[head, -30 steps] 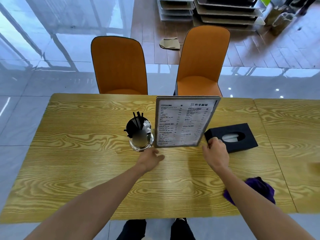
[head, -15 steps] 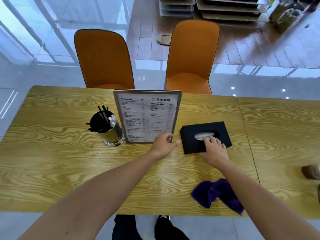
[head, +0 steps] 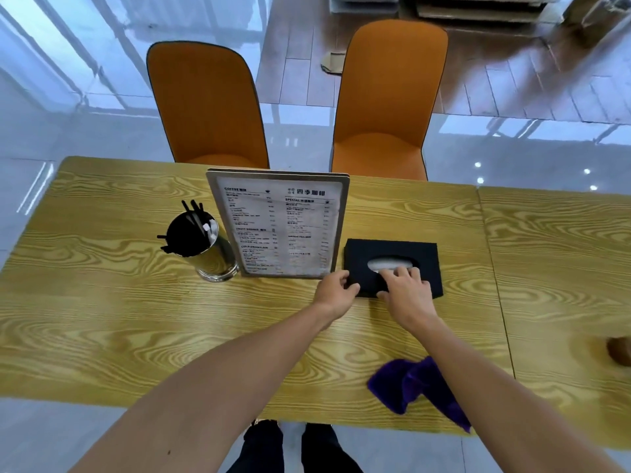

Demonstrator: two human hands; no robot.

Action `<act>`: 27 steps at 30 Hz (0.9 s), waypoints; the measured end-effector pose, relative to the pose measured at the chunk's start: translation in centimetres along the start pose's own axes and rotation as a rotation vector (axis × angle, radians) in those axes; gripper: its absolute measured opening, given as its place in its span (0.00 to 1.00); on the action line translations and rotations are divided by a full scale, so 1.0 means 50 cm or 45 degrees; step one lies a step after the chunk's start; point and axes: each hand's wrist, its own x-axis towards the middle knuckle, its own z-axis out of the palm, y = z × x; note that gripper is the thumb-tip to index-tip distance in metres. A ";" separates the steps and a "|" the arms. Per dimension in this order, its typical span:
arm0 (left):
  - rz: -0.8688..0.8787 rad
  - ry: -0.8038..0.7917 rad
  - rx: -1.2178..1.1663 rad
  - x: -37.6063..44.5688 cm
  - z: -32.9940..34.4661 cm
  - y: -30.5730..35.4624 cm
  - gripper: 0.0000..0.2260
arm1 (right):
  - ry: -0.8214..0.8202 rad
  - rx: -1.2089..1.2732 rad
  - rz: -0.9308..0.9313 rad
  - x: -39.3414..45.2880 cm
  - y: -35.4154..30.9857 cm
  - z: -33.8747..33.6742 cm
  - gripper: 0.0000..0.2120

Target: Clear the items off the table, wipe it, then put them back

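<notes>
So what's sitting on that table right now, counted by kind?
Menu stand: 1
Metal cup of black straws: 1
Black tissue box: 1
Purple cloth: 1
Total: 4 (a brown thing at the right edge is cut off and not counted)

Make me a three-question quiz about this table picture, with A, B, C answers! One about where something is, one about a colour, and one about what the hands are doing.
1. Where is the metal cup of straws?
A. Left of the menu stand
B. On a chair
C. On the tissue box

2. What colour is the cloth?
A. Yellow
B. Purple
C. White

3. What are the hands touching?
A. The cloth
B. The cup
C. The tissue box

Answers: 1 A, the cup stands on the table beside the menu's left edge. 2 B, the crumpled cloth near the front edge is purple. 3 C, the left hand grips the box's corner and the right hand rests on top.
</notes>
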 end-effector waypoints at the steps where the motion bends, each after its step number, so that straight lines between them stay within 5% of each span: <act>1: -0.001 0.011 0.005 0.002 -0.003 -0.005 0.25 | -0.006 -0.007 -0.005 0.000 -0.005 0.001 0.22; 17: 0.048 -0.074 0.084 -0.009 -0.065 -0.036 0.24 | 0.019 0.035 -0.014 -0.003 -0.070 -0.007 0.23; 23: 0.275 -0.021 0.604 -0.045 -0.145 -0.070 0.23 | -0.001 0.039 -0.270 -0.033 -0.156 -0.020 0.29; 27: 0.220 0.029 0.995 -0.071 -0.211 -0.076 0.22 | -0.139 0.007 -0.356 -0.047 -0.230 -0.047 0.31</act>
